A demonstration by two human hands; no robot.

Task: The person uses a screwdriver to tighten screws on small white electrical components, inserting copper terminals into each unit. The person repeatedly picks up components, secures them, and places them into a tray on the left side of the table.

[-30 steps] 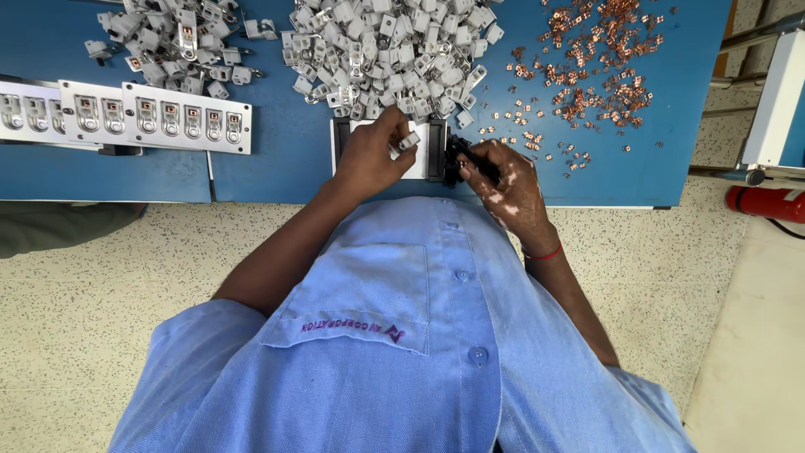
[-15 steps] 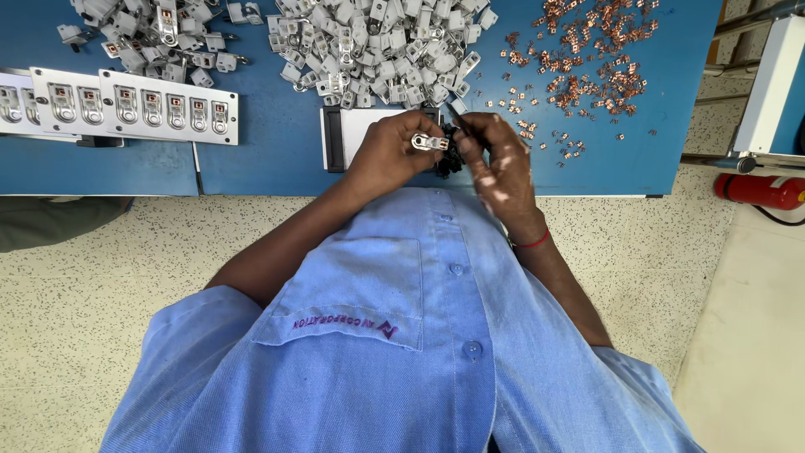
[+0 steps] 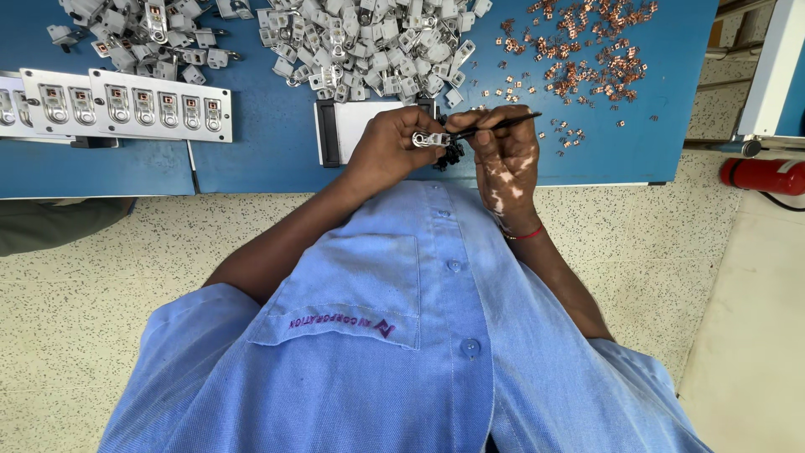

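Since the earlier frame, both hands have come up off the white pad and moved together, so now we're working the piece in the air just above the near edge of the worktop.

Going big to small: the blue worktop fills the top of the view, and we're leaning over it in a light blue button shirt. On the left sits a long metal rack with a row of small fitted parts, all lined up. Behind our hands is a big heap of white and metal clips, with a second, smaller heap off to the left. On the right there's a loose scatter of tiny copper pieces. Right under our hands lies the white pad with a dark edge, mostly covered by the left wrist.

Now the hands. Our left hand has its grip closed around a small silver clip, pinched at the fingertips. Our right hand is clamped on a thin black tool, held like a pen, with its tip touching the clip. A little dark clump hangs just below where the two hands meet; can't tell what it is. There's a red band on the right wrist.
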